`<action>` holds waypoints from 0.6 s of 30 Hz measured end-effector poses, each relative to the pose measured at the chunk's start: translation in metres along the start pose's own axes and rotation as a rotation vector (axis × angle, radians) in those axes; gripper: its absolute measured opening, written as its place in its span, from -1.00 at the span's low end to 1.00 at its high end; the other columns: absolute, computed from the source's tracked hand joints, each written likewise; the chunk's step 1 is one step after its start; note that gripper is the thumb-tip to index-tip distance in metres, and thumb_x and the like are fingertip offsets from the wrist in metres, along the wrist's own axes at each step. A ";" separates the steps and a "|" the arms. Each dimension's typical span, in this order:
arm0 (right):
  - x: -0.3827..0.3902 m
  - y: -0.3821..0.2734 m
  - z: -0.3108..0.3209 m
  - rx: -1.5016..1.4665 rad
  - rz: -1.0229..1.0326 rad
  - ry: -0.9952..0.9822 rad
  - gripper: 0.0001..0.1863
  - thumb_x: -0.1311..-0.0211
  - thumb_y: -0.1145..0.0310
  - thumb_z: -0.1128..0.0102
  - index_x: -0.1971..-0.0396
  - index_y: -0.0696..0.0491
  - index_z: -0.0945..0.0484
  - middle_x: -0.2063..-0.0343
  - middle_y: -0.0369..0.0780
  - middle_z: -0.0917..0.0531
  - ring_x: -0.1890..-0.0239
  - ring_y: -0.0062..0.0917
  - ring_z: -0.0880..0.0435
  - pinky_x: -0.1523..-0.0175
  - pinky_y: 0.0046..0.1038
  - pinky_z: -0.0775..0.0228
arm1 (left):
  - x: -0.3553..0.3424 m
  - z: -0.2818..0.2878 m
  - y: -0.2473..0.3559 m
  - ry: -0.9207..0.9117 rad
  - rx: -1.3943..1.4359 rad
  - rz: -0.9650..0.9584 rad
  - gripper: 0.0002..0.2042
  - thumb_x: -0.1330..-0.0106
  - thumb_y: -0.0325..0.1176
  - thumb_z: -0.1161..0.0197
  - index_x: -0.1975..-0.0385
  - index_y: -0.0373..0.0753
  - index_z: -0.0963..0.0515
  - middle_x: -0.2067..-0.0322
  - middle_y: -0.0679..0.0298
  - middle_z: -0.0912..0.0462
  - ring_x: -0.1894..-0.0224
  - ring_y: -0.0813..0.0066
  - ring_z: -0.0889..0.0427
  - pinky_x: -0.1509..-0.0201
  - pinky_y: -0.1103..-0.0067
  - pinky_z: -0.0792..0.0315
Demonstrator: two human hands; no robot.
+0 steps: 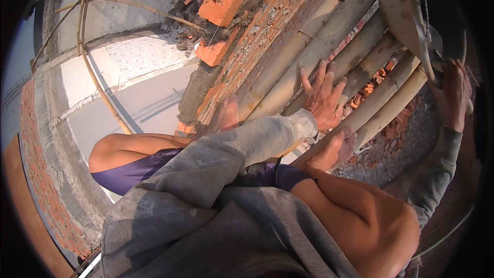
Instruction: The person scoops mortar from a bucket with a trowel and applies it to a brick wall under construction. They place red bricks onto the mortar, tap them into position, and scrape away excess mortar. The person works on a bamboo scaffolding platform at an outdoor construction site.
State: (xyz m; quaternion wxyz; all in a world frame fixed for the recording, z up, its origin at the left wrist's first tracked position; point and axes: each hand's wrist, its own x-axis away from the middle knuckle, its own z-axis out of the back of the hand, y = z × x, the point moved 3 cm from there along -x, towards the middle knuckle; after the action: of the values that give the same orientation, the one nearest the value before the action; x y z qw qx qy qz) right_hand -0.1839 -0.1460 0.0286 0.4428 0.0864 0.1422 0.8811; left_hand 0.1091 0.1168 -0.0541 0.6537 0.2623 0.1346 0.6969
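a pale floor (139,105) lies well below on the left, crossed by bars of shadow, with a low brick wall (43,170) curving along the far left. nearer, a rough brick wall (260,46) slants up through the upper middle, mortar smeared over its courses. right beside it runs a row of thick bamboo poles (342,25), sloping from lower middle to upper right, with gaps between some of them. the person sits or squats over these, knees apart, in a worn grey top (190,175) and purple shorts (136,172). one bare foot (329,154) rests on the poles. at upper right stands a broad, pale, curved piece (404,7), near the pole ends. slender canes (105,92) cross at upper left.

the left hand (323,97) lies palm down on the poles, fingers well spread, pressing on them with nothing in its grasp. the right hand (455,95) is raised by the lower edge of the curved piece, fingers bent; it is dark there, so i can't tell whether it grips anything. two orange bricks (225,0) perch on the wall top, and brick rubble (396,128) shows beneath the poles.
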 end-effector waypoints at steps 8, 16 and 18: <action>-0.008 -0.012 0.012 -0.098 -0.132 0.039 -0.77 -0.41 0.37 -0.12 0.14 0.11 -0.73 0.00 -0.07 -0.74 -0.22 -0.12 -0.63 -0.25 -0.11 -0.48 | -0.084 0.033 0.111 0.154 0.766 -0.200 -0.24 -0.18 -0.29 -0.39 -0.44 -0.29 -0.32 -0.42 -0.23 -0.15 -0.50 -0.30 -0.16 -0.49 -0.21 -0.11; -0.008 -0.003 0.003 -0.138 -0.068 0.030 -0.70 -0.37 0.32 -0.22 0.04 0.18 -0.68 0.06 0.05 -0.72 -0.03 -0.03 -0.70 -0.12 -0.09 -0.53 | -0.034 0.032 -0.020 0.115 -0.029 0.301 -0.09 -0.16 -0.17 -0.42 -0.54 -0.23 -0.16 -0.47 -0.19 -0.06 -0.58 -0.27 0.04 -0.50 -0.32 0.05; -0.010 0.003 0.003 -0.195 -0.101 -0.005 -0.64 -0.36 0.29 -0.25 -0.02 0.21 -0.64 0.07 0.07 -0.72 -0.02 -0.02 -0.69 -0.11 -0.06 -0.51 | -0.032 0.034 -0.035 -0.028 0.047 0.410 -0.02 -0.14 -0.12 -0.44 -0.57 -0.23 -0.08 -0.47 -0.20 -0.06 -0.58 -0.30 0.06 -0.49 -0.34 0.05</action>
State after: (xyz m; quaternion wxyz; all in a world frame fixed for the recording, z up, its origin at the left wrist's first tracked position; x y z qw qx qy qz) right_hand -0.1795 -0.1555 0.0321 0.4932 0.0381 0.0589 0.8671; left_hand 0.1573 0.0836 -0.0503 0.4939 0.3090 0.0854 0.8083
